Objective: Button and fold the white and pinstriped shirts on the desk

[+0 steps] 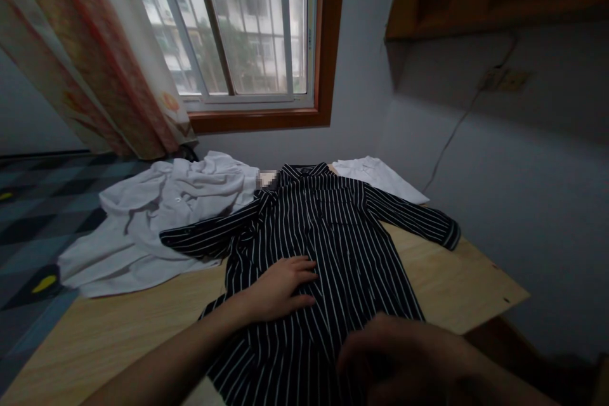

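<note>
Striped shirt (342,247): black with thin white stripes, spread along the middle of the bench (457,285), collar (304,169) at the far edge, body running down toward the near edge; the lower left side lies in folds

Left sleeve (209,235): stretched toward the bench's left edge, its end lying over the white heap

Right sleeve (412,212): stretched out slantwise, its cuff near the bench's right edge, beside the wall (361,44)

Left hand (288,288): palm down on the middle of the shirt, fingers extended and slightly parted, resting on the cloth with no grip on it

Right hand (380,355): over the lower part of the shirt, toward the near edge, fingers bent downward; dark and blurred, so I cannot tell whether it has hold of any cloth or how far it is open

White heap (166,216): rumpled cloth over the far left corner of the bench

White garment (375,176): lying flatter at the far edge, right of the collar, just beside the shirt's shoulder

Window (247,25): beyond the far edge, wood-framed, a patterned curtain (118,63) hanging at its left
</note>
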Demonstrator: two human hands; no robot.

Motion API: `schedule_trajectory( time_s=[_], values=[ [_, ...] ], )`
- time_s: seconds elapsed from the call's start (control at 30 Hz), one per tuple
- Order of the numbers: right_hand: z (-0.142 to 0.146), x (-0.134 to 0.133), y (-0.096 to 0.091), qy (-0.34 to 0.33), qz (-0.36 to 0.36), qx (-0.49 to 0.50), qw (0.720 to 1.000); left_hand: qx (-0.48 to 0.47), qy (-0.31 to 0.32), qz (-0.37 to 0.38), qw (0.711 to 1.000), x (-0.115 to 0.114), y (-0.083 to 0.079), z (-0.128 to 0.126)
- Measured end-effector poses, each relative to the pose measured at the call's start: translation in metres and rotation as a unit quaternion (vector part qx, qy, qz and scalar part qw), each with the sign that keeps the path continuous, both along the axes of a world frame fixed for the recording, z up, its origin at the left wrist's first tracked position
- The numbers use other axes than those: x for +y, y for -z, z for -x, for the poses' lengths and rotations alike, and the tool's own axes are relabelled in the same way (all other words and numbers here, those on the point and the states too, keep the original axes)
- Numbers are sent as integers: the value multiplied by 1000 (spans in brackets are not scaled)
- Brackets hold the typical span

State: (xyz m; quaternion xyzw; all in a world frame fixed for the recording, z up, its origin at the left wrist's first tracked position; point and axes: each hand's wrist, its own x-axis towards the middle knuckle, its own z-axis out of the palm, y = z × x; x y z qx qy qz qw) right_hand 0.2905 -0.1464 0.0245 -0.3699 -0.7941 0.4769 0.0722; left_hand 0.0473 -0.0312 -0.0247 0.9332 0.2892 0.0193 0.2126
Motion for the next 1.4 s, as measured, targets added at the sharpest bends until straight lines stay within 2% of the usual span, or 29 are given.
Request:
schedule_trajectory(
  time_s=[0.1,0.2,0.27,0.37,0.47,0.63,0.8,0.87,0.93,1.03,1.13,1.27,1.4],
  values=[
    [8,36,0,160,-80,14,984,-29,-58,2,998,20,-7,-4],
    [29,78,9,236,-191,-36,952,-10,-145,-50,988,40,-5,-15],
    [46,101,20,250,-244,-107,931,7,-184,-62,981,51,0,-22],
    [65,122,35,255,-280,-217,900,21,-219,-61,974,61,7,-29],
    [69,130,44,253,-278,-279,883,9,-233,-55,971,68,12,-28],
    [62,135,52,269,-279,-308,869,5,-238,-14,971,71,12,-26],
    [49,144,58,267,-267,-268,886,15,-240,-76,968,59,7,-40],
    [40,150,61,279,-254,-219,900,15,-235,-70,969,54,5,-46],
    [31,155,66,294,-202,-148,922,22,-243,-44,969,51,4,-50],
    [20,159,76,317,-64,-20,946,30,-264,-30,964,51,4,-54],
    [15,161,86,341,8,82,936,25,-279,-40,959,53,5,-56],
    [16,160,93,367,23,148,918,16,-291,-9,956,56,7,-57],
    [19,157,91,389,54,186,900,-5,-297,14,955,59,9,-56]
  ],
)
